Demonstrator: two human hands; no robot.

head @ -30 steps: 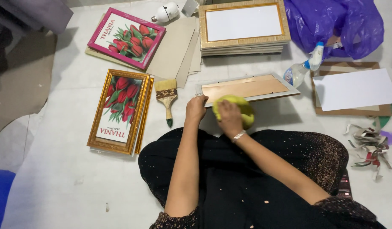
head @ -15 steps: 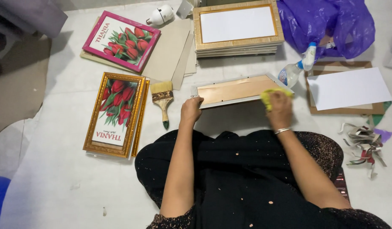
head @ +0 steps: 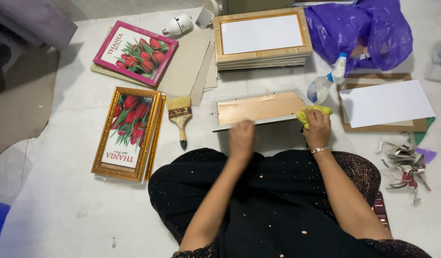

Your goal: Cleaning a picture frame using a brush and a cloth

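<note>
A silver-edged frame point(head: 258, 109) with a coppery pane lies face up on the white floor covering in front of my lap. My left hand point(head: 241, 138) rests at its near edge, fingers touching the rim. My right hand point(head: 317, 128) is closed on a yellow cloth point(head: 312, 112) at the frame's right end.
A spray bottle point(head: 325, 82) stands just right of the frame. A paintbrush point(head: 180, 117) lies to the left, beside a gold-framed tulip picture point(head: 129, 131). A pink-framed tulip picture point(head: 136, 52) sits on cardboard sheets. Stacked wooden frames point(head: 261, 38), a purple bag point(head: 368, 28), white paper on board point(head: 385, 102) and ribbon scraps point(head: 404, 167) lie around.
My right hand has carried the yellow cloth from the frame's left part across to its right end. My left hand has shifted slightly right along the near edge.
</note>
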